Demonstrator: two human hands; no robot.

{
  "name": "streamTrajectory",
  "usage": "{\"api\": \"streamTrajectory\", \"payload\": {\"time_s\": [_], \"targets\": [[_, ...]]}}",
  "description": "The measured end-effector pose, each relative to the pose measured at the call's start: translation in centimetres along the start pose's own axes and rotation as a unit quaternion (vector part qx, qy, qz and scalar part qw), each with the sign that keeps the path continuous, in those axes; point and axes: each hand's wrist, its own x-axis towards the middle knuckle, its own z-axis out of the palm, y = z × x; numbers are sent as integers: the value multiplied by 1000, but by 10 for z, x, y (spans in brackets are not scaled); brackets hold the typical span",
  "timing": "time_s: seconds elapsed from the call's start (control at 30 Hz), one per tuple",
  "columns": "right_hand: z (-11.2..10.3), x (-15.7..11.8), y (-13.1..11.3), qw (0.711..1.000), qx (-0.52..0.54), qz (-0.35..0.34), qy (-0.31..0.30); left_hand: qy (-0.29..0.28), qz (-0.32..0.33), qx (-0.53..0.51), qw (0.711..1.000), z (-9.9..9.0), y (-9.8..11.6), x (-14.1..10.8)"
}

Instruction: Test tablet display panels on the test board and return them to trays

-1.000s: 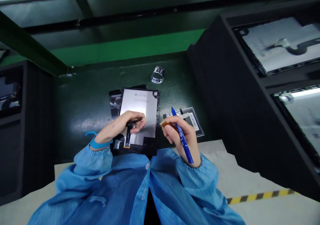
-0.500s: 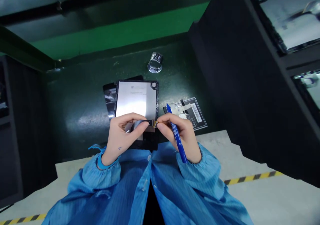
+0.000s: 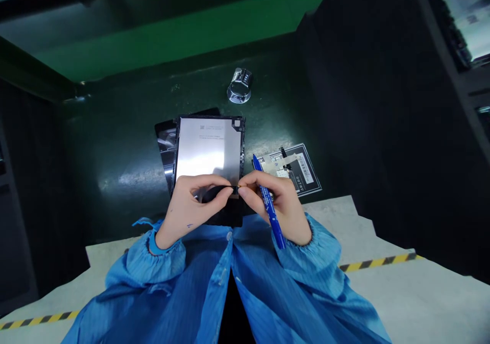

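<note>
Over a display panel (image 3: 206, 152) at the table's (image 3: 118, 129) near edge, the left hand (image 3: 197, 200) pinching a black cable (image 3: 213, 193) meets the right hand (image 3: 281, 203) gripping a blue pen (image 3: 270, 209), work seemingly unfinished.

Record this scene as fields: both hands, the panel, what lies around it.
Left hand: pinching a black ribbon
Right hand: pinching at the ribbon's end, blue pen tucked across it
Panel: silver-backed, partly over a dark glossy sheet, on the green table
Beyond panel: shiny cylinder
Right of panel: flat board with barcode-like label
</note>
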Motion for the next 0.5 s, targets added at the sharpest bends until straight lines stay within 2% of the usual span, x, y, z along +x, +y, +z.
{"api": "streamTrajectory", "payload": {"time_s": [0.13,0.3,0.37,0.5], "targets": [[-6,1,1,1000,-10,-8,-23,-6,2,12,1000,-2,1,0],[-4,3,5,994,-10,-20,-106,-92,9,37,995,-4,2,1],[3,3,7,996,-13,-32,-83,-104,19,57,993,-9,1,0],[10,-4,5,990,-126,-40,59,-12,88,152,984,-34,-14,-12]]}}
